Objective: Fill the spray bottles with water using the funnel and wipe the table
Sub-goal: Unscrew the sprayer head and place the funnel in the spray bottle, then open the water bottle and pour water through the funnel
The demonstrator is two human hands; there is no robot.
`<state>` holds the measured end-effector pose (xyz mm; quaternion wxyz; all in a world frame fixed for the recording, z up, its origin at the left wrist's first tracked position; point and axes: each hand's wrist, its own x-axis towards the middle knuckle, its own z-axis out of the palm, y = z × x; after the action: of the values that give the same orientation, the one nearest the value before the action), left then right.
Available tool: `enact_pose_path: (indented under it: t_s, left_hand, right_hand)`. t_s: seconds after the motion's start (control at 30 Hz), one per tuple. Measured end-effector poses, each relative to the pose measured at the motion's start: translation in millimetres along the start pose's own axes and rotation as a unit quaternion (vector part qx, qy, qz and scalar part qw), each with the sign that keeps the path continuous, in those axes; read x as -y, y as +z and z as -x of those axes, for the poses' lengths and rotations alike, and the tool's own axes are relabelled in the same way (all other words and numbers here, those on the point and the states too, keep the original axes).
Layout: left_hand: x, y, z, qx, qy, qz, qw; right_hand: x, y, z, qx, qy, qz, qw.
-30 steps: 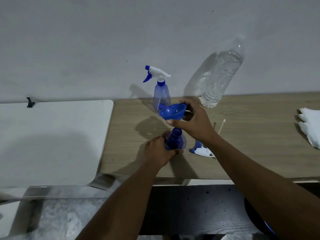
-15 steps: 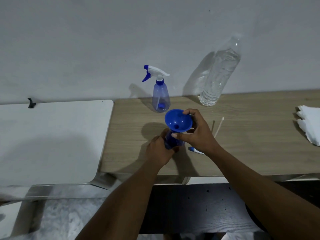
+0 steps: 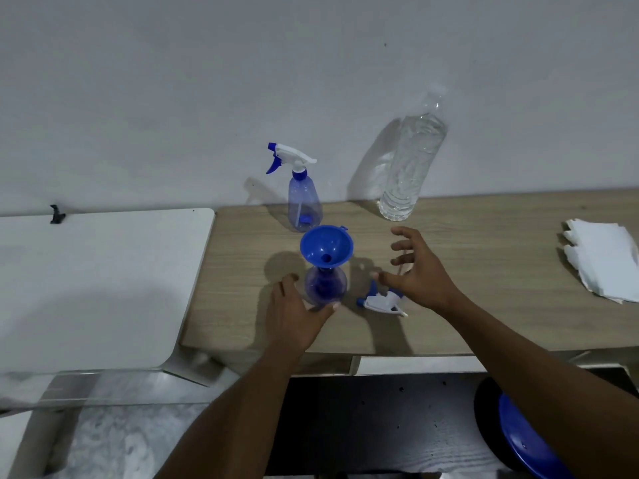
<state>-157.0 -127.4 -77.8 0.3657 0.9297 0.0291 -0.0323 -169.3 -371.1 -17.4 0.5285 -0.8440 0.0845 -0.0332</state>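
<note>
I have both bare forearms reaching in from the near edge, angled toward the middle of the surface. My left hand sits low, palm down, thumb stretched right along the near foot of the open bottle and fingers loosely curved at its left side. Whether they grip it I cannot tell. My right hand hovers further right and a little farther off, palm turned left, fingers spread and slightly bent, thumb pointing left — it holds nothing. Both wrists run straight, the right arm crossing in from the near right corner.
</note>
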Motion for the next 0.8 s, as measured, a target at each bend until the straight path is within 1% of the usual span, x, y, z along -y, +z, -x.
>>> enact_pose_path:
  t_s: [0.03, 0.07, 0.17, 0.23, 0.33, 0.37, 0.43, 0.5, 0.57, 0.63, 0.73, 0.8]
  left_hand:
    - [-3, 2, 11, -0.034, 0.009, -0.033, 0.999]
    - [-6, 6, 21, -0.05, 0.028, -0.059, 0.997]
    - [-21, 26, 46, -0.024, 0.127, -0.099, 0.987]
    - [-47, 45, 50, -0.016, 0.171, -0.063, 0.983]
    - [-114, 62, 31, -0.004, 0.174, 0.011, 0.985]
    - [-138, 66, 20, -0.009, 0.16, 0.024, 0.987]
    - [-181, 71, -10, -0.01, 0.104, 0.044, 0.994]
    - [-212, 76, -41, -0.012, 0.074, 0.062, 0.995]
    - [-231, 78, -69, -0.01, 0.05, 0.105, 0.993]
    - [-241, 79, -95, 0.01, 0.02, 0.14, 0.99]
    - [-247, 88, -127, 0.061, 0.051, 0.214, 0.974]
    - [-242, 105, -142, 0.083, 0.066, 0.183, 0.977]
  right_hand:
    - [-1, -11, -3, -0.019, -0.002, 0.018, 1.0]
    - [0, -22, -8, -0.043, -0.007, 0.035, 0.998]
    - [14, -59, -35, -0.115, -0.036, 0.079, 0.99]
    - [32, -85, -60, -0.148, -0.067, 0.102, 0.982]
    - [69, -124, -104, -0.173, -0.105, 0.155, 0.967]
    - [83, -135, -118, -0.167, -0.113, 0.18, 0.963]
    - [105, -154, -146, -0.13, -0.123, 0.242, 0.954]
    - [118, -165, -169, -0.06, -0.111, 0.312, 0.942]
    - [120, -167, -184, 0.006, -0.108, 0.354, 0.929]
    - [120, -166, -190, 0.007, -0.136, 0.365, 0.921]
    - [118, -169, -184, -0.012, -0.163, 0.383, 0.909]
    - [115, -173, -170, -0.02, -0.177, 0.391, 0.903]
